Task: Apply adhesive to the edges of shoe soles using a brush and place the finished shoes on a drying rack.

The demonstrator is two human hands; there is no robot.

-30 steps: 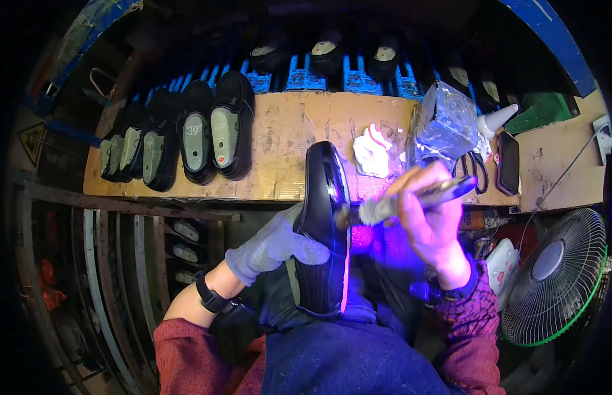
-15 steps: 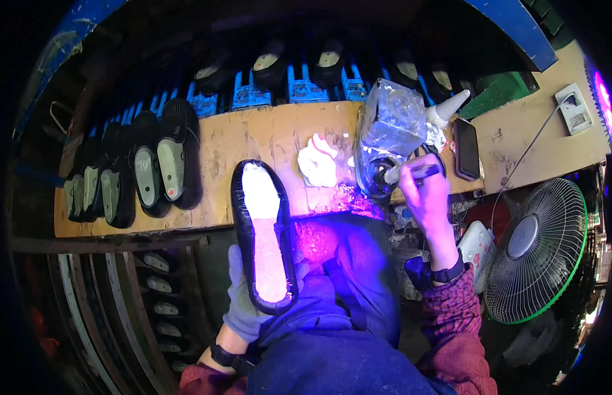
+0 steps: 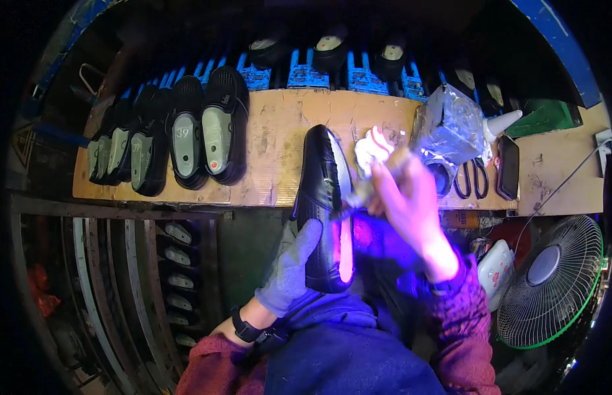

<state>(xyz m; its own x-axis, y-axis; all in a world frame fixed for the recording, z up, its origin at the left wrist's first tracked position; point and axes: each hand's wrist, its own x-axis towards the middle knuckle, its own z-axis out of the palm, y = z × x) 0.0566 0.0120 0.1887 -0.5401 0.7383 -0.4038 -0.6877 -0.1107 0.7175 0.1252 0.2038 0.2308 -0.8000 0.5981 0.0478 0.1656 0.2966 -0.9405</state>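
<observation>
My left hand [image 3: 289,266], in a grey glove, is closed round the side of a black shoe [image 3: 318,197] above the front edge of the bench. The shoe is tipped, so its pale underside faces right, partly lit pink and violet. Bare and blurred by motion, my right hand [image 3: 411,207] grips a brush [image 3: 362,195]. The brush's dark tip meets the rim of the underside near mid-length, though blur hides the exact contact. Behind that hand is a small dark round pot [image 3: 440,178] beside a wrapped metallic box [image 3: 453,125].
Several black shoes [image 3: 225,125] with grey plates lie on the bench [image 3: 273,148] at left. A crumpled white cloth [image 3: 372,150], scissors [image 3: 476,179] and a phone [image 3: 508,168] are to the right. A fan [image 3: 553,286] stands at lower right, a rack [image 3: 131,270] at lower left.
My right hand has brought the brush left from the pot to the shoe. My left hand has tipped the shoe onto its side. The whole view has shifted.
</observation>
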